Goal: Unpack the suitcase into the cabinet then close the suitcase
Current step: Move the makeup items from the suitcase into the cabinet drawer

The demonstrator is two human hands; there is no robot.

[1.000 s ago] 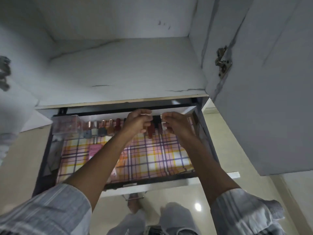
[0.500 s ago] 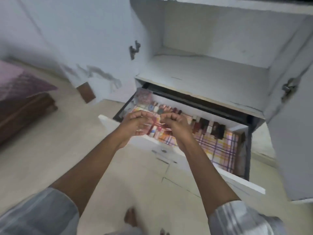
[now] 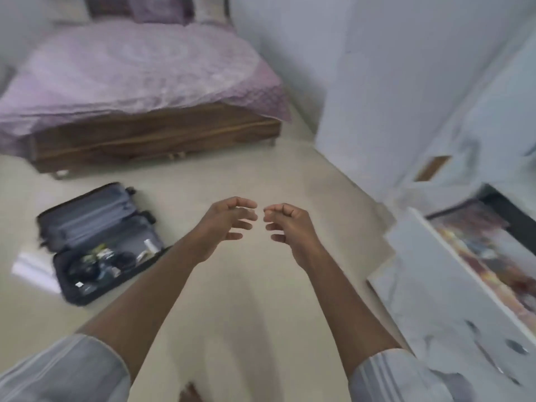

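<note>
Both arms reach forward over the bare cream floor [image 3: 261, 300], and the two hands hang in the air close together, fingertips facing one another with a small gap between. The left hand [image 3: 224, 224] has its fingers loosely curled and spread, holding nothing. The right hand [image 3: 287, 224] is curled a little tighter, thumb and forefinger near each other, and it too is empty as far as the blurred view shows. Striped grey sleeves [image 3: 61, 372] are pushed up past the forearms.

The suitcase [image 3: 98, 242] lies open on the floor to the left of the hands and well apart from them, beyond the left forearm. Its lid half, lined in grey, lies flat toward the bed; the nearer half holds a jumble of small dark and pale items [image 3: 104, 262] too blurred to name. A pale flat sheet [image 3: 34, 271] lies on the floor just beside the suitcase's left edge.

To the right, the white cabinet [image 3: 435, 111] stands with its drawer [image 3: 435, 271] pulled out; the drawer's inside shows a coloured lining and small things, smeared by motion. The drawer sits to the right of the right hand, not touching it.

Behind, a bed [image 3: 145, 134] with a wooden base and a lilac cover fills the upper left.
</note>
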